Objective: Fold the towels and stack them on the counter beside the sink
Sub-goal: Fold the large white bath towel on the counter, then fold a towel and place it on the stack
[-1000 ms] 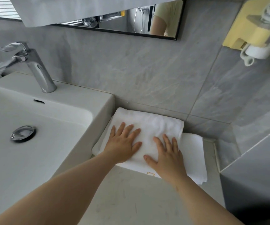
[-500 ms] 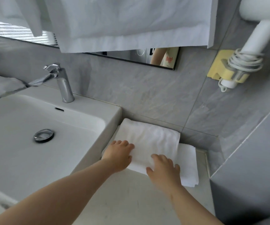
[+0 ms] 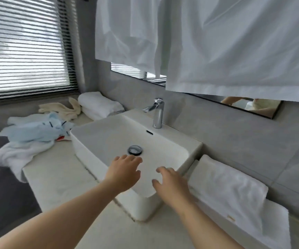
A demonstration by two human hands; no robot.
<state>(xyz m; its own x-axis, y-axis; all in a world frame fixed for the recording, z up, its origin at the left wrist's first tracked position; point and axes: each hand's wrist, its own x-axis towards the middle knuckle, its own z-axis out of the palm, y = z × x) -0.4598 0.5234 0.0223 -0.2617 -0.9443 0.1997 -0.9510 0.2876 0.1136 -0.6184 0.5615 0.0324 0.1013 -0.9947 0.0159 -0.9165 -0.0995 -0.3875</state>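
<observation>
Both hands are over the sink [image 3: 98, 130], palms down, and neither is holding anything. The left hand [image 3: 125, 172] has loosely spread fingers just short of the drain [image 3: 135, 150]. The right hand [image 3: 172, 184] has relaxed, slightly bent fingers near the basin's right wall. Two folded white towels [image 3: 229, 187] lie stacked on the counter [image 3: 58, 178] just right of the sink, beside the right hand and apart from it. Unfolded towels lie well to the left of both hands: a blue towel [image 3: 35, 130] over a white towel [image 3: 17, 155], with a cream towel [image 3: 58, 108] behind them.
</observation>
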